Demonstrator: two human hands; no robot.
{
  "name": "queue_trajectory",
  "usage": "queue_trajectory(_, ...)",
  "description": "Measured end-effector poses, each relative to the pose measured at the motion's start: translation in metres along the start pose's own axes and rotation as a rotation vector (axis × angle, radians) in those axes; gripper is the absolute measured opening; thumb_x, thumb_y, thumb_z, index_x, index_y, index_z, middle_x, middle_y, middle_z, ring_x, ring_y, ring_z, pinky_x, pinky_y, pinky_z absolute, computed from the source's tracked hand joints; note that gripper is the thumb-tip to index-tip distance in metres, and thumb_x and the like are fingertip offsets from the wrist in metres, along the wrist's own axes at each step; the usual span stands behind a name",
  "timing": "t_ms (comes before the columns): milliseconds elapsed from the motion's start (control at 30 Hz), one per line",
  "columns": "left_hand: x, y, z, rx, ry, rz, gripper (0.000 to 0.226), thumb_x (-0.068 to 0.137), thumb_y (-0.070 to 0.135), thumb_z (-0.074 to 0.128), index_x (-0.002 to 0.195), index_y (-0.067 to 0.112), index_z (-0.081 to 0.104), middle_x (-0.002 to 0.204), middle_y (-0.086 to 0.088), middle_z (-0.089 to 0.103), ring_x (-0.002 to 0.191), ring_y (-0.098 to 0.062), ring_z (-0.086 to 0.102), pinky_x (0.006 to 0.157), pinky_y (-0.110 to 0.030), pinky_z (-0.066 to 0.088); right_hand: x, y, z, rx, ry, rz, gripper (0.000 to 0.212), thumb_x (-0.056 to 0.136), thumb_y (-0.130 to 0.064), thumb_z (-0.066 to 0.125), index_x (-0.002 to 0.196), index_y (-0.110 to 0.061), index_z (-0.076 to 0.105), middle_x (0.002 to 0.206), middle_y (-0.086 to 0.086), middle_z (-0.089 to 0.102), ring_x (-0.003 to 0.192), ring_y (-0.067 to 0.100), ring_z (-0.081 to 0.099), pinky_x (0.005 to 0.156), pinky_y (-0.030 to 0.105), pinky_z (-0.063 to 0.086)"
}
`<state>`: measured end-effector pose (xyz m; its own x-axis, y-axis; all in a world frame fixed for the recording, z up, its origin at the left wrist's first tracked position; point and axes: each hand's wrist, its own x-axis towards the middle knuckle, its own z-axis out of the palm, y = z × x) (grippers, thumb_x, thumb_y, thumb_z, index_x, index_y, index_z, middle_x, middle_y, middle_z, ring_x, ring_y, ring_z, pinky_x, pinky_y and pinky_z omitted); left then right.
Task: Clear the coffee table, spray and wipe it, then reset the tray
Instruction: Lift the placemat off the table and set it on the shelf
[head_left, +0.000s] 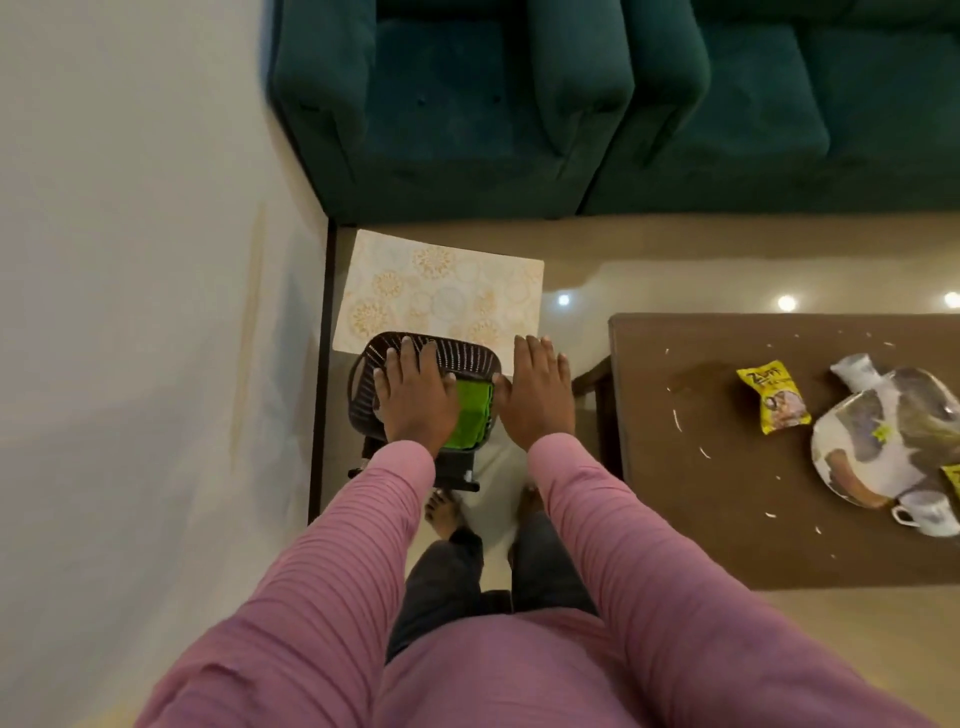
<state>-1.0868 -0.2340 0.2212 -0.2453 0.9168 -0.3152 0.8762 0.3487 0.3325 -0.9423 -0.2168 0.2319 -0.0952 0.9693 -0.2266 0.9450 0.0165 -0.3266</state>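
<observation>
1. Leaning over a dark slatted basket (462, 356) at the near edge of a patterned side surface (441, 286) by the wall, a person lays the left hand (415, 400) across the basket's far wall. Its fingers are spread and straight and grip nothing. Whether it presses or merely hovers cannot be told.
2. A folded green cloth (470, 415) lies inside the basket, just right of that hand, with its long axis running away from the person.
3. The right hand (535, 400) hangs flat just beside the basket's right rim, fingers straight, holding nothing. The cloth sits between the two hands, the left seemingly nearer.
4. Well to the right, the brown coffee-table surface (701, 519) is not yet cleared. It carries a wet spill (696, 376), scattered white crumbs, a yellow snack packet (772, 397), a printed tray (893, 436) and a white cup (930, 514) at the tray's near edge. Clearing looks barely begun, and the right hand is the nearer one for that surface.
</observation>
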Motion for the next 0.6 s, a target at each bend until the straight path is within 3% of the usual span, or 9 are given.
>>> queue_trajectory(600, -0.166, 0.144, 0.086, 0.086, 0.092, 0.020, 0.066, 0.097, 0.049, 0.038, 0.153, 0.018, 0.020, 0.163, -0.012, 0.014, 0.150, -0.034, 0.008, 0.120, -0.053, 0.007, -0.112, 0.187, -0.048, -0.052, 0.020, -0.112, 0.057, 0.098, -0.040, 0.036, 0.146, -0.012, 0.026, 0.155, 0.009, 0.027, 0.147, 0.027, 0.012, 0.120, 0.045, 0.007)
